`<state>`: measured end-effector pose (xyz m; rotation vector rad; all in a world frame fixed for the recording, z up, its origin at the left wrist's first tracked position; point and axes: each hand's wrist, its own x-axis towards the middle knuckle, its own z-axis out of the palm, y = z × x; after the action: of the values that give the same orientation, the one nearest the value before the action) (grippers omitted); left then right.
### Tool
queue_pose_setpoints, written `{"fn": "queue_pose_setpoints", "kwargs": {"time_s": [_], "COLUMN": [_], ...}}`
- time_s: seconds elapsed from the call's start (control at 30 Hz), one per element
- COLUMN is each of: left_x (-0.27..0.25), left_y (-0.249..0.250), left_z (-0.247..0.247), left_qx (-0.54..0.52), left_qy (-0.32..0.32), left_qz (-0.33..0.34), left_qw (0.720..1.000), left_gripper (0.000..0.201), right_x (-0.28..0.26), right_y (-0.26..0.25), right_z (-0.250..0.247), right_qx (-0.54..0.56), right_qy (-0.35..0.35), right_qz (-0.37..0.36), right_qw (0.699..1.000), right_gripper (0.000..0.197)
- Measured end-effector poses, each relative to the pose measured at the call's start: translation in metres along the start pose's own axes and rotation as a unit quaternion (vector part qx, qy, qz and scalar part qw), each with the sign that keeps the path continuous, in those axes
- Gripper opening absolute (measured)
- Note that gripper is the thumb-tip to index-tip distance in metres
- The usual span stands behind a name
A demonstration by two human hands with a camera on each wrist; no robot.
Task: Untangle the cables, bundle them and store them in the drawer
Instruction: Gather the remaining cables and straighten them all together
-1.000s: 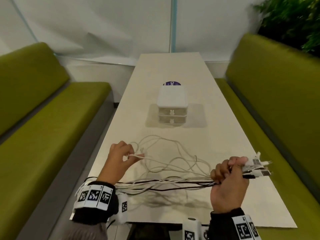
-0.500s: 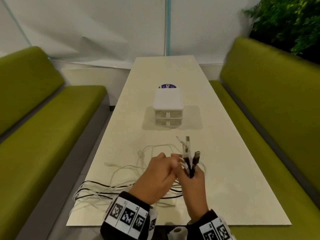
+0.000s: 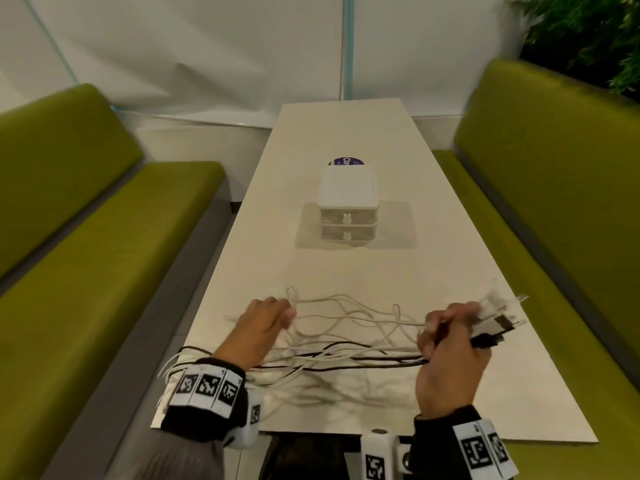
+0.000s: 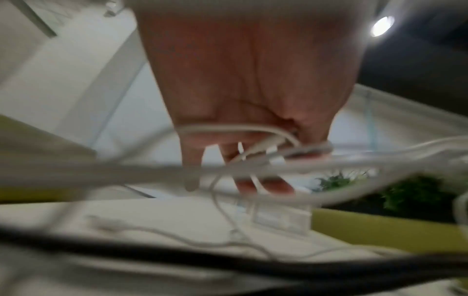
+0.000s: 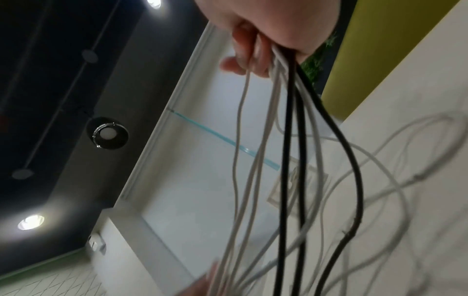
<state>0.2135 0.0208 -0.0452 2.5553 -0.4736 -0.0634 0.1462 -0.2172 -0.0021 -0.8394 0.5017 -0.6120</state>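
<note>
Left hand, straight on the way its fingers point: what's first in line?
Likely the loose white plug just beyond the left hand, its cord pinched there; past it bare table, with the drawer box off right. Depth unclear.

A long pale bench [image 3: 398, 265] carries a small white two-drawer unit [image 3: 347, 209] at its middle, a round purple sticker [image 3: 346, 161] just behind that unit, and loose white and black cables [image 3: 346, 327] sprawled on the near end, well in front of the unit.
</note>
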Motion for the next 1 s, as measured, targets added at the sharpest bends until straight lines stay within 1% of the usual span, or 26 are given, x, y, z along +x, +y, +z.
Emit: {"fn": "queue_pose_setpoints", "kwargs": {"time_s": [0.03, 0.07, 0.1, 0.13, 0.2, 0.23, 0.27, 0.33, 0.37, 0.4, 0.47, 0.5, 0.53, 0.57, 0.6, 0.67, 0.7, 0.73, 0.77, 0.87, 0.93, 1.0], "left_x": [-0.001, -0.001, -0.002, -0.004, -0.005, -0.005, -0.005, -0.001, 0.002, 0.006, 0.017, 0.021, 0.024, 0.027, 0.027, 0.029, 0.031, 0.032, 0.034, 0.033, 0.027, 0.02], "left_y": [-0.01, -0.016, -0.018, -0.015, 0.001, 0.009, 0.017, 0.031, 0.036, 0.039, 0.039, 0.035, 0.031, 0.025, 0.021, 0.018, 0.021, 0.027, 0.035, 0.072, 0.096, 0.115], "left_z": [-0.003, -0.007, -0.01, -0.012, -0.012, -0.009, -0.005, 0.008, 0.014, 0.02, 0.029, 0.031, 0.032, 0.031, 0.027, 0.015, 0.005, -0.005, -0.016, -0.04, -0.042, -0.031], "left_qx": [0.014, 0.012, -0.015, -0.06, -0.134, -0.137, -0.126, -0.096, -0.083, -0.06, 0.032, 0.076, 0.088, 0.055, -0.013, -0.139, -0.175, -0.197, -0.21, -0.217, -0.136, -0.071], "left_qy": [0.005, 0.009, 0.017, 0.024, 0.034, 0.038, 0.041, 0.037, 0.021, -0.01, -0.083, -0.103, -0.096, -0.073, -0.047, 0.009, 0.037, 0.058, 0.064, 0.037, 0.043, 0.054], "left_qz": [-0.034, -0.053, -0.06, -0.059, -0.037, -0.018, 0.005, 0.052, 0.06, 0.05, -0.01, -0.038, -0.055, -0.071, -0.088, -0.1, -0.093, -0.076, -0.05, 0.022, 0.102, 0.199], "left_qw": [0.999, 0.998, 0.998, 0.996, 0.99, 0.99, 0.991, 0.993, 0.995, 0.997, 0.996, 0.991, 0.99, 0.993, 0.995, 0.985, 0.979, 0.976, 0.974, 0.975, 0.985, 0.976], "left_gripper": [0.051, 0.046, 0.042, 0.039, 0.025, 0.016, 0.015, 0.032, 0.043, 0.051, 0.057, 0.054, 0.046, 0.035, 0.026, 0.025, 0.026, 0.027, 0.027, 0.036, 0.037, 0.036], "right_x": [0.003, 0.005, 0.007, 0.007, 0.006, 0.005, 0.004, 0.003, 0.002, 0.002, 0.002, 0.002, 0.002, 0.003, 0.003, 0.003, 0.003, 0.003, 0.003, 0.002, -0.002, -0.009], "right_y": [-0.003, -0.006, -0.009, -0.009, -0.007, -0.004, -0.002, -0.001, -0.001, -0.003, -0.006, -0.006, -0.007, -0.007, -0.007, -0.005, -0.003, 0.0, 0.003, 0.014, 0.016, 0.016], "right_z": [-0.002, -0.002, -0.002, -0.001, 0.001, 0.001, 0.001, 0.001, 0.001, 0.0, -0.001, -0.002, -0.003, -0.004, -0.005, -0.005, -0.005, -0.004, -0.003, -0.002, 0.0, 0.003], "right_qx": [0.01, 0.014, 0.011, 0.005, -0.004, -0.006, -0.006, -0.001, 0.0, 0.001, 0.003, 0.006, 0.008, 0.01, 0.008, -0.007, -0.022, -0.041, -0.059, -0.1, -0.128, -0.162], "right_qy": [0.008, 0.015, 0.018, 0.02, 0.022, 0.02, 0.017, 0.013, 0.01, 0.008, 0.008, 0.009, 0.011, 0.014, 0.018, 0.019, 0.015, 0.007, -0.005, -0.049, -0.088, -0.137], "right_qz": [-0.01, -0.027, -0.047, -0.062, -0.07, -0.066, -0.061, -0.058, -0.059, -0.061, -0.069, -0.072, -0.074, -0.076, -0.077, -0.087, -0.092, -0.094, -0.096, -0.093, -0.085, -0.081], "right_qw": [1.0, 0.999, 0.999, 0.998, 0.997, 0.998, 0.998, 0.998, 0.998, 0.998, 0.998, 0.997, 0.997, 0.997, 0.997, 0.996, 0.995, 0.995, 0.994, 0.989, 0.984, 0.974], "right_gripper": [0.032, 0.033, 0.034, 0.035, 0.036, 0.036, 0.036, 0.037, 0.037, 0.037, 0.038, 0.038, 0.038, 0.038, 0.038, 0.037, 0.037, 0.036, 0.036, 0.051, 0.045, 0.035]}}
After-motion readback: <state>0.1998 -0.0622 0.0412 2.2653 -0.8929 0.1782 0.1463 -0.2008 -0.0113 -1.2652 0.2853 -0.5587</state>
